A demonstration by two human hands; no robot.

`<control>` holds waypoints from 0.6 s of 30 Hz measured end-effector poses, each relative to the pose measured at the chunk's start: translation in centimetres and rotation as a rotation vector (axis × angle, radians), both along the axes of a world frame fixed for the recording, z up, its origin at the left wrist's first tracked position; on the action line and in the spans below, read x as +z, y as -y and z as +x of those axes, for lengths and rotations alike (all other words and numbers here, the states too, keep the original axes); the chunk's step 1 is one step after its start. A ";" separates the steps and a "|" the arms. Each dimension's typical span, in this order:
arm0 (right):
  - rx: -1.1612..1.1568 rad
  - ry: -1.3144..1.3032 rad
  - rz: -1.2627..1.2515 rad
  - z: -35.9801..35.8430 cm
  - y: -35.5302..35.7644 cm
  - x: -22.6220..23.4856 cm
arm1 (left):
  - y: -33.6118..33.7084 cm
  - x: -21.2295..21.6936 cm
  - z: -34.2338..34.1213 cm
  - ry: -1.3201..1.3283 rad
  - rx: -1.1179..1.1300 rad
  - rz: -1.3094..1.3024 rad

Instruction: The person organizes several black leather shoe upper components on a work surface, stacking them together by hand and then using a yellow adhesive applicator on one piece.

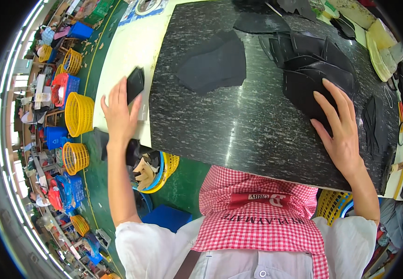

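A black stack (135, 86) at the left side of the bench (201, 125) is touched by the half-curled left hand (120, 111); whether it is gripped cannot be told. Black panels (299, 88) farther right are touched by the right hand (342, 132), loosely spread, its fingers parted.

The floor (179, 193) is green; at left, a large yellow basket (79, 114) stands above a smaller yellow basket (76, 158), both openwork; a blue bin (54, 138) sits near them; tan scraps (144, 173) lie heaped lower down; a flat blue panel (166, 217) rests nearby.
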State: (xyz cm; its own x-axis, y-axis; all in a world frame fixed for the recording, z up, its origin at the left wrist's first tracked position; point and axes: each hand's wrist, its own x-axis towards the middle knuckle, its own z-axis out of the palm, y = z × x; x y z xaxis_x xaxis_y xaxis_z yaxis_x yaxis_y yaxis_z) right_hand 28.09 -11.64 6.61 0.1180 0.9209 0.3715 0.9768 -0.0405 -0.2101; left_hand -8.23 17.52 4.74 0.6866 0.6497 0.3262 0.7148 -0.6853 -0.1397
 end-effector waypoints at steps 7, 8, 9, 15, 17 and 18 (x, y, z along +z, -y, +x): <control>-0.072 -0.289 0.096 0.3 -0.2 -0.2 | 5.3 2.1 13.7 0.306 -0.592 -0.068; 0.004 -0.309 0.045 0.1 0.0 0.6 | 4.7 1.0 14.3 0.331 -0.637 -0.157; 0.081 -0.329 -0.007 -0.3 0.2 1.3 | 4.0 -0.2 14.3 0.357 -0.681 -0.246; 0.054 -1.211 -0.188 -3.4 -4.0 1.4 | 3.9 -0.9 13.9 0.535 -0.605 -0.514; 0.124 -1.294 -0.073 -4.2 -8.3 0.4 | 4.1 -0.4 13.5 0.583 -0.556 -0.589; 0.066 -1.361 -0.122 -4.7 -10.2 1.0 | 4.3 -0.1 13.2 1.012 -0.327 -0.742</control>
State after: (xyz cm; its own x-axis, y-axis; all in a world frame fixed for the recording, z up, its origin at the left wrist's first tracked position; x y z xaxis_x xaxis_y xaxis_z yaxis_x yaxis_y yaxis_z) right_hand 23.42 -1.48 7.66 0.2763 0.9573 -0.0854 0.0035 -0.0899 -0.9959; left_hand 4.98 13.27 4.65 0.5085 0.7481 0.4263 0.0652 -0.5271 0.8473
